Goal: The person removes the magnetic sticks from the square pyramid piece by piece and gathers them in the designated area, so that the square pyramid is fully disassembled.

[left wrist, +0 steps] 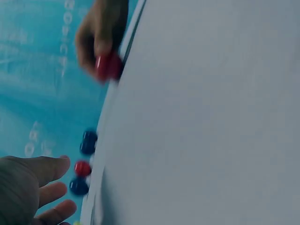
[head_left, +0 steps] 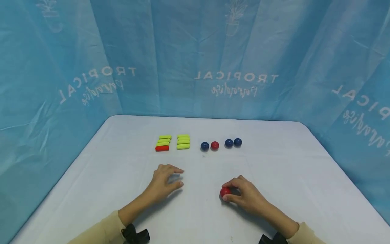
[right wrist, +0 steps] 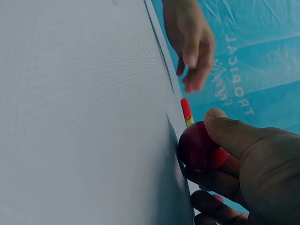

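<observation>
My right hand [head_left: 248, 196] pinches a red ball [head_left: 224, 192] between thumb and fingers, low over the white table at centre right. The right wrist view shows the same red ball [right wrist: 199, 147] between thumb and fingers. To its left, my left hand [head_left: 163, 183] hovers with fingers apart and nothing between them. Beyond the hands stand a blue ball [head_left: 204, 146] and a second red ball [head_left: 214, 145] side by side, with a pair of dark blue balls [head_left: 233, 142] to their right.
At the back left, a red stick [head_left: 162, 148] lies in front of yellow-green sticks [head_left: 164, 140]; another column of yellow-green sticks [head_left: 183, 142] lies beside them. A blue printed curtain [head_left: 182, 98] hangs around the white table [head_left: 122, 162].
</observation>
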A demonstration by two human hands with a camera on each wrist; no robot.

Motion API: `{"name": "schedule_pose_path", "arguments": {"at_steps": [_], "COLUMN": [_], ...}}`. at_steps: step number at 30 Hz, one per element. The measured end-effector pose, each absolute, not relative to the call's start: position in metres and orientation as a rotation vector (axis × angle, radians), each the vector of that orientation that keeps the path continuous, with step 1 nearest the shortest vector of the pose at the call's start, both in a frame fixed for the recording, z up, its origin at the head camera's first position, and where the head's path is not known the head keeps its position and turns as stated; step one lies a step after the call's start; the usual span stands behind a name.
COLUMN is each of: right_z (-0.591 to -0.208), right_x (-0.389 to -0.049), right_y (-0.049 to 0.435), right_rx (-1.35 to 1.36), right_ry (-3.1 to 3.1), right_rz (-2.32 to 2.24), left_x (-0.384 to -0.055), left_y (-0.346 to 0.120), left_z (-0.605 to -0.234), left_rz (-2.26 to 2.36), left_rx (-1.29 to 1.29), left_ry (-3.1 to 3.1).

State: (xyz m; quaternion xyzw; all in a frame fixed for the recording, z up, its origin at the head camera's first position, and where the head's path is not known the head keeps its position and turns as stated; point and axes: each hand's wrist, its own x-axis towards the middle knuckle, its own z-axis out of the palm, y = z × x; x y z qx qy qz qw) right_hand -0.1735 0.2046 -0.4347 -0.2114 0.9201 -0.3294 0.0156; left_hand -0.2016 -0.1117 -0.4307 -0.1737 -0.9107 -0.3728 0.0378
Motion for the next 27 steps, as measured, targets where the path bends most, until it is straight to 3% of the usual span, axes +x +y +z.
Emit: {"name": "schedule_pose_path", "arguments": {"at_steps": [7,14,27], "right_z": [-0.430,-0.427,-0.420], "right_x": [-0.179,-0.189,-0.289], "right_y": [0.210,0.218,0.271], "right_rx": [-0.762,-0.830,-0.289], "right_ry": [2.816,2.720,2.911], "right_rz": [-0.972,-0.934,-1.231], "left_x": [-0.151,-0.131,-0.124], "left_y": [-0.094,-0.090,-0.091], "left_z": [-0.443,-0.447,-0.449], "left_rz": [-1.308,-1.157,-1.066], "left_rx": [-0.726,-0.808,-0.823], "left_ry": [-2.704,-2.702,-2.687]}}
